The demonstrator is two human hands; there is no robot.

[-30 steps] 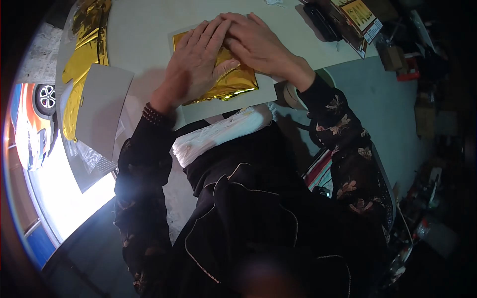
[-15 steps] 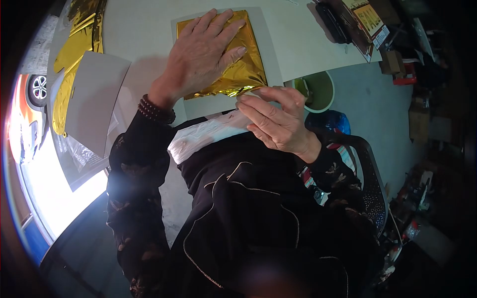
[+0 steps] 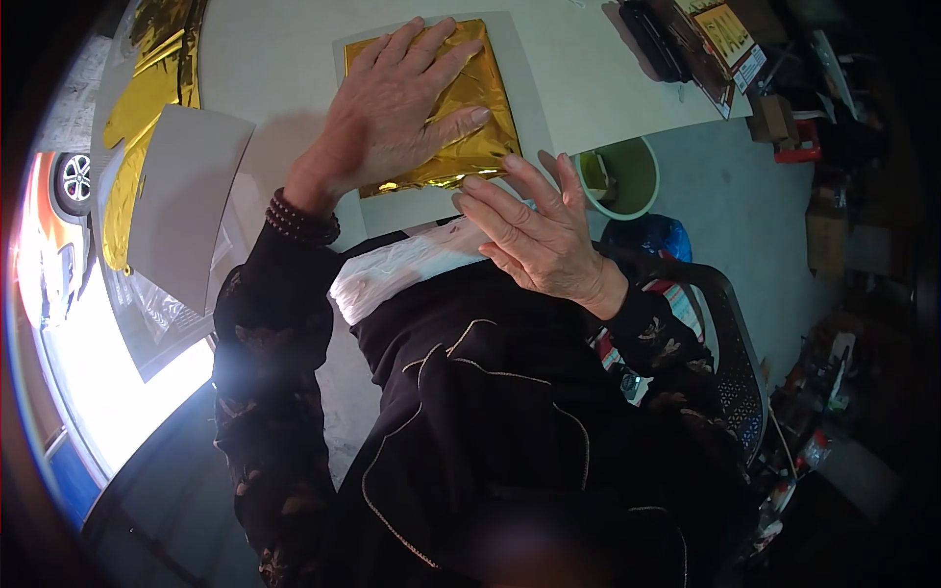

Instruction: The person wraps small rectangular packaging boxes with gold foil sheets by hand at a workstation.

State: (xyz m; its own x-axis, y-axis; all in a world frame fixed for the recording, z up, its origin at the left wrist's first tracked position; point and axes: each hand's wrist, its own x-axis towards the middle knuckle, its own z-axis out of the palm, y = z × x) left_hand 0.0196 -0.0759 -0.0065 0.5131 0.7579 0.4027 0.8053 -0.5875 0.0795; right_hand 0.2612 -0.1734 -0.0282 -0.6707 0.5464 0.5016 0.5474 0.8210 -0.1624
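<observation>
A flat square of shiny gold foil (image 3: pixel 466 137) lies on a grey card (image 3: pixel 529 98) at the table's near edge. My left hand (image 3: pixel 397 108) rests flat across the foil with its fingers spread, the thumb reaching to the right. At the foil's lower right corner is my right hand (image 3: pixel 539 230), its fingers stretched out and apart, fingertips right by the near edge. Nothing shows between those fingers. Small wrinkles run along the foil's near edge. White plastic (image 3: pixel 402 265) lies across my lap, just below the card.
More gold foil (image 3: pixel 181 59) and a grey card (image 3: pixel 186 186) lie at the left of the table (image 3: pixel 274 59). A black case (image 3: pixel 655 44) and a printed box (image 3: pixel 725 39) sit at the back right. Beyond the table edge stand a green bin (image 3: pixel 637 176) and a chair (image 3: pixel 725 314).
My right hand has let go of the foil's near right corner, and its fingers have opened out. The left hand keeps its place on the foil.
</observation>
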